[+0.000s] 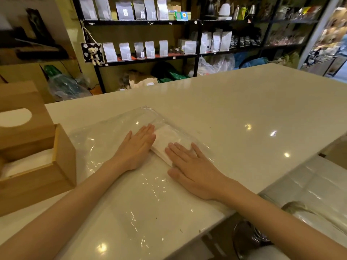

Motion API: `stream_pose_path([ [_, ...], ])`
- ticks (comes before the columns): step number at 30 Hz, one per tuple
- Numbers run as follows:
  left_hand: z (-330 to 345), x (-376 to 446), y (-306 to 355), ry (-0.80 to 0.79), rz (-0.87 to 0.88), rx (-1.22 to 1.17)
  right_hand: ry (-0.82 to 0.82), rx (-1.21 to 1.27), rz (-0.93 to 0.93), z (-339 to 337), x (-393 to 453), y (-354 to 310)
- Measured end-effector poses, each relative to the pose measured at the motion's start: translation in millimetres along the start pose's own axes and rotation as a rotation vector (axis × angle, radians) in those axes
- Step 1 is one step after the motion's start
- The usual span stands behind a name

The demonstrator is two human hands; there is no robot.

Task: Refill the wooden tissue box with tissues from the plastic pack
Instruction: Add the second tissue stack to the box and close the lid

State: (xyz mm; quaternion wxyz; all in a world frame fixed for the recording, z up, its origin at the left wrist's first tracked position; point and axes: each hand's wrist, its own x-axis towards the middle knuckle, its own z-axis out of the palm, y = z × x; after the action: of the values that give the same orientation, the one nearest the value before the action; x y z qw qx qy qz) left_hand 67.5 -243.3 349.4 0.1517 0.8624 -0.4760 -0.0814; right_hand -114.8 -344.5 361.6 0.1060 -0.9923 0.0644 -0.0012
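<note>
White counter (244, 102): tissue stack (165, 141) inside plastic pack (116, 132) lies diagonally between flat, open left hand (136, 147) and right hand (189, 166); wooden box (37, 177) stands nearer the left.

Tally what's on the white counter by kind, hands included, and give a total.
Hands: 2, left hand and right hand, both flat on the pack
Plastic pack: 1
Tissue stack inside it: 1
Wooden tissue box: 1
Wooden lid with oval slot: 1
Total: 6
</note>
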Motion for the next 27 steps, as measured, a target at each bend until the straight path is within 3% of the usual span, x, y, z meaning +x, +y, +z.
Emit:
stream_pose_path([
  [8,-2,2,0,-0.059,0.013,0.212,-0.024,0.076,-0.021,2,-65,1],
  [17,0,3,-1,-0.059,0.036,0.335,0.387,0.14,-0.098,20,-118,0],
  [23,0,0,-1,-0.059,0.029,0.317,0.476,-0.006,-0.117,31,-133,2],
  [27,-1,-5,2,0.007,0.043,0.224,0.44,0.071,-0.126,17,-137,5],
])
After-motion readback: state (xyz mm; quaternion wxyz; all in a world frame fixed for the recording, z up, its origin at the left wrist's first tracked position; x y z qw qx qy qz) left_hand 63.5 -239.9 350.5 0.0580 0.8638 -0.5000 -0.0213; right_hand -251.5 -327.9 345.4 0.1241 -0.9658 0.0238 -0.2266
